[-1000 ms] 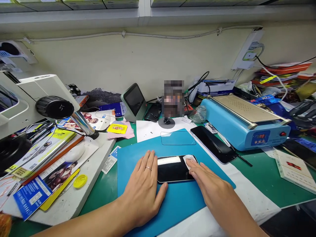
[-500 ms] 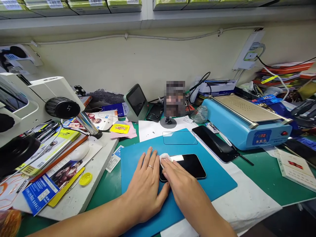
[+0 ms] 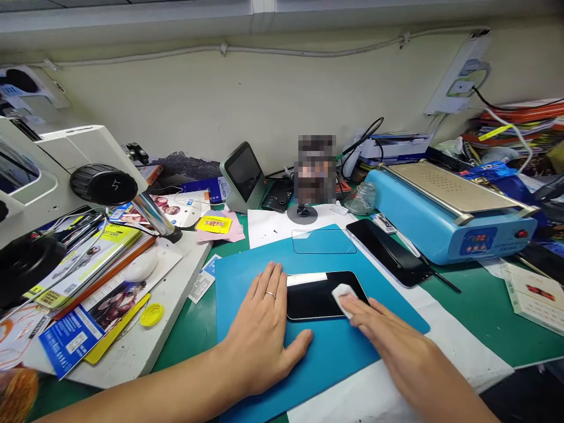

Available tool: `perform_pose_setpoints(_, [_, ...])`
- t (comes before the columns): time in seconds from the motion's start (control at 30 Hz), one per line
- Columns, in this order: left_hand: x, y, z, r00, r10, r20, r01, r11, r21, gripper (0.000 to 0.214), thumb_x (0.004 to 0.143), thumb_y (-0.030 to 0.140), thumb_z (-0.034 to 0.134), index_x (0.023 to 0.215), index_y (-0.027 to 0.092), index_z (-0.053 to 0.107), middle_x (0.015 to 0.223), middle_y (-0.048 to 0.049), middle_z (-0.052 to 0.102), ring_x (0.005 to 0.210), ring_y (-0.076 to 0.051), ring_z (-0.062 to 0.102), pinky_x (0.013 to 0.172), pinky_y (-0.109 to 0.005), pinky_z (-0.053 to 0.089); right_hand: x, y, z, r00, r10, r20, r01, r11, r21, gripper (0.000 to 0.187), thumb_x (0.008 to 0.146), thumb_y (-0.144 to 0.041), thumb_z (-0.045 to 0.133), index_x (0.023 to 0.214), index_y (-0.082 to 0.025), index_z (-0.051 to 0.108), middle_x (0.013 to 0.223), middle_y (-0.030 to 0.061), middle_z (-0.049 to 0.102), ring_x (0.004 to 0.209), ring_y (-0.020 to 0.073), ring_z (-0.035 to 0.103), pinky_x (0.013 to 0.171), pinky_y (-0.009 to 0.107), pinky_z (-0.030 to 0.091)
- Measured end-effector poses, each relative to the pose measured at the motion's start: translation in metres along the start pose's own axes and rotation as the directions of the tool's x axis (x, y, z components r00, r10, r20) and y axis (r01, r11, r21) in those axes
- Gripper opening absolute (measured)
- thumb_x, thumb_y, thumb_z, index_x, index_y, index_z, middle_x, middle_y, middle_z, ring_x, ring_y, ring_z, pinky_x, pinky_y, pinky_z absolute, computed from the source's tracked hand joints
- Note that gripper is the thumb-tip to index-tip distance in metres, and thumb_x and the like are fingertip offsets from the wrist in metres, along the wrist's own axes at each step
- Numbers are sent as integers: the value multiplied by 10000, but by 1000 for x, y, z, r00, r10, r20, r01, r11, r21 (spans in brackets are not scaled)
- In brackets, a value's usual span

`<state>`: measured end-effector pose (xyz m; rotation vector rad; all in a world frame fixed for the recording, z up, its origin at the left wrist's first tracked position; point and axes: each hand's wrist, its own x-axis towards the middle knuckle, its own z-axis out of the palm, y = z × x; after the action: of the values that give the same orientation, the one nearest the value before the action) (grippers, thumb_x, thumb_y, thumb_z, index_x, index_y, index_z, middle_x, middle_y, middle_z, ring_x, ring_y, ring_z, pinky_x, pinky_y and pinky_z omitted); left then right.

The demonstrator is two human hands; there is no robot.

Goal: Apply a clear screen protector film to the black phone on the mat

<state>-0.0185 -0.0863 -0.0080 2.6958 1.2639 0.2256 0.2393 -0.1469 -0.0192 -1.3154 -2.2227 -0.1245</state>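
A smartphone point(image 3: 311, 299) with a black screen lies face up on the blue mat point(image 3: 255, 405). My left hand point(image 3: 261, 329) rests flat on the mat, fingers stretched out, against the phone's left end. At the phone's right end, my right hand point(image 3: 388, 335) presses a folded white wipe point(image 3: 342, 294) onto the glass under its fingertips. Behind the phone, a clear glass screen protector point(image 3: 324, 241) with a dark outline lies on the mat.
Right of the mat lies another dark phone point(image 3: 388, 252), with a blue heating machine point(image 3: 440, 226) beyond it. A microscope stand point(image 3: 106, 182) and stacked boxes crowd the left. A small display point(image 3: 244, 176) and a glass jar point(image 3: 361, 198) stand at the back.
My right hand has slid the wipe from the phone's left end to its right end. My left hand stays at the left end, its thumb now farther out. The view has tilted slightly down.
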Motion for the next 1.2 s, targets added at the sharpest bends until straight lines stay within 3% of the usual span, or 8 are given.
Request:
perform_pose_setpoints(0.1, [0, 0, 0, 1000, -2, -1, 2, 1000, -3, 897, 993, 644, 419, 1583, -2, 219, 1647, -225, 168, 1538, -373, 118, 1218, -544, 273, 1, 9, 1, 991, 133, -19, -134, 987, -87, 452, 1026, -175, 393, 1454, -209, 532, 1387, 68, 636, 1223, 228, 640, 1059, 387, 521])
perform_pose_setpoints(0.23, [0, 0, 1, 1000, 2, -22, -2, 1000, -12, 883, 991, 628, 437, 1575, -3, 235, 1642, -230, 191, 1536, -372, 128, 1221, -539, 273, 26, -2, 10, 977, 215, 4, -213, 969, -127, 436, 1035, -176, 347, 1410, -160, 568, 1351, 118, 654, 1264, 277, 600, 1009, 424, 556])
perform_pose_setpoints(0.4, [0, -1, 5, 1000, 13, -27, -13, 1000, -1, 865, 991, 611, 446, 1576, 9, 239, 1638, -234, 209, 1536, -370, 137, 1214, -541, 282, 63, -38, 30, 982, 140, 127, -140, 990, -12, 495, 968, -50, 349, 1406, -129, 567, 1375, 145, 636, 1313, 255, 563, 1049, 422, 526])
perform_pose_setpoints(0.53, [-1, -1, 6, 999, 16, -28, -16, 1000, 5, 824, 998, 573, 452, 1579, 29, 242, 1643, -226, 203, 1536, -362, 152, 1214, -530, 286, 72, -53, 40, 980, 53, 193, -69, 995, 79, 574, 893, 20, 357, 1424, -90, 545, 1426, 174, 590, 1336, 244, 550, 1085, 422, 500])
perform_pose_setpoints(0.73, [-1, -1, 3, 1000, 2, -13, -2, 1000, -6, 880, 996, 640, 416, 1578, 5, 238, 1640, -234, 195, 1535, -373, 142, 1220, -530, 274, 53, -8, 12, 967, 204, 152, -204, 979, -15, 505, 993, -97, 350, 1437, -221, 554, 1378, 87, 642, 1281, 262, 600, 1050, 486, 522])
perform_pose_setpoints(0.9, [-1, 0, 0, 1000, 0, 4, 0, 1000, -8, 882, 1006, 648, 380, 1586, 1, 224, 1648, -225, 158, 1529, -386, 153, 1212, -540, 292, 25, 24, -12, 953, 214, 217, -211, 977, -34, 463, 1037, -207, 372, 1476, -273, 504, 1407, 23, 617, 1198, 224, 655, 962, 381, 586])
perform_pose_setpoints(1.0, [-1, 0, 0, 1000, 9, -3, -9, 1000, -13, 883, 1009, 649, 371, 1587, -1, 219, 1644, -229, 163, 1527, -387, 157, 1212, -539, 295, 11, 22, -12, 963, 194, 189, -186, 981, -58, 470, 1033, -207, 380, 1482, -282, 497, 1400, 14, 620, 1204, 226, 645, 910, 345, 612])
perform_pose_setpoints(1.2, [-1, 0, 2, 1000, 12, -8, -12, 1000, -21, 889, 1002, 649, 393, 1590, 8, 211, 1642, -232, 163, 1525, -383, 162, 1204, -530, 316, -13, -1, -2, 996, 91, 7, -89, 982, -164, 568, 1013, -177, 400, 1573, -258, 350, 1393, 45, 617, 1170, 247, 656, 910, 323, 604])
